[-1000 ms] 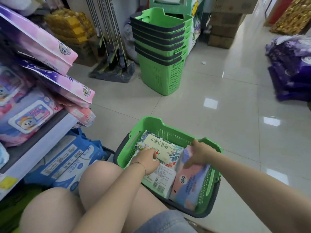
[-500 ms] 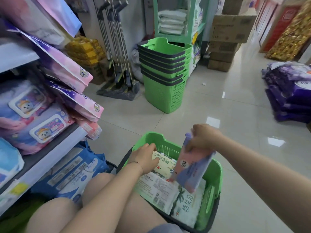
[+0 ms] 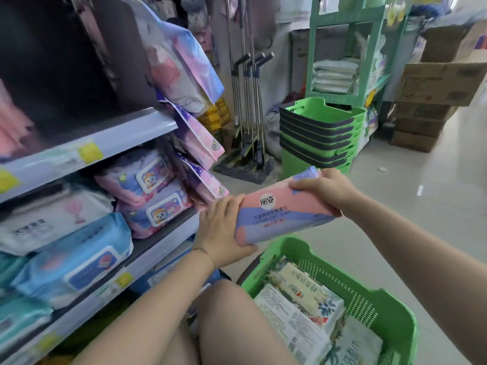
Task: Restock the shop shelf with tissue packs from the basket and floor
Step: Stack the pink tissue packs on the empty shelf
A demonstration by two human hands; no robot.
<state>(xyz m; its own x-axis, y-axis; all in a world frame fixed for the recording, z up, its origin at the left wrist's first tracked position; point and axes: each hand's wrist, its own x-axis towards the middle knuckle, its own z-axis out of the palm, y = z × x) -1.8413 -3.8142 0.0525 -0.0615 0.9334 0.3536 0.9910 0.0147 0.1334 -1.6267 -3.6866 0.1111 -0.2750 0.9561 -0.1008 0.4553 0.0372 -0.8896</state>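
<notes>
You are holding a pink and blue tissue pack (image 3: 279, 214) above the green basket (image 3: 369, 306), left hand (image 3: 221, 230) and right hand (image 3: 324, 188) gripping opposite ends, likely steadying it toward the shelf (image 3: 147, 255) beside you.

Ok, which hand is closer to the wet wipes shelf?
Left. The left hand holds the pink pack beside the shelf; the right hand grips its other end, farther out.

Pale glossy floor tiles (image 3: 434, 206) reflect light. A green rack (image 3: 315, 48) stands at the back, with cardboard boxes (image 3: 437, 83) stacked beside it.
</notes>
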